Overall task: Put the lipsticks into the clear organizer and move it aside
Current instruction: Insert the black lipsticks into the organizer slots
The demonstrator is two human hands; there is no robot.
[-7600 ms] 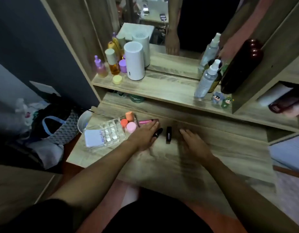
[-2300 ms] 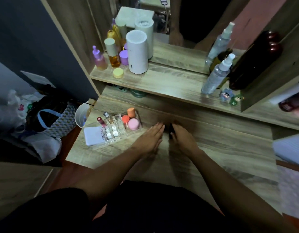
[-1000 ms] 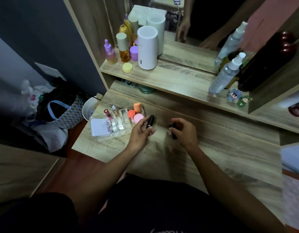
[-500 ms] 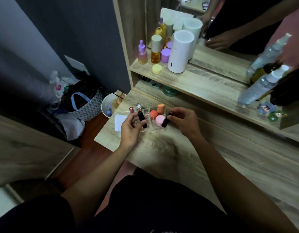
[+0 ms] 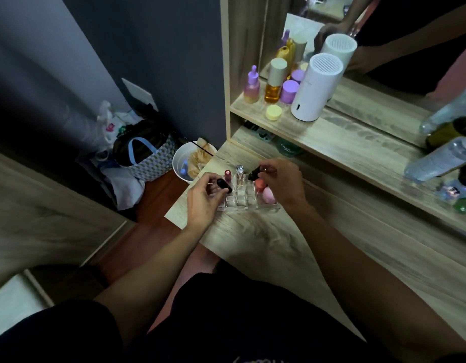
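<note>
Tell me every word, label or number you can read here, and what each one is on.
None can be read for certain.
Red lipstick in the clear organizer: pale marks on its cap, too blurred.
Green jar under the shelf: faint print, too blurred.
Small figurine on the shelf: dark marks like digits, too blurred.
Clear spray bottle: fine print, too small.

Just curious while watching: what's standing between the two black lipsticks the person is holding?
In the head view, between the left black lipstick and right black lipstick, a red-capped lipstick and a silver-capped tube stand in the clear organizer.
</note>
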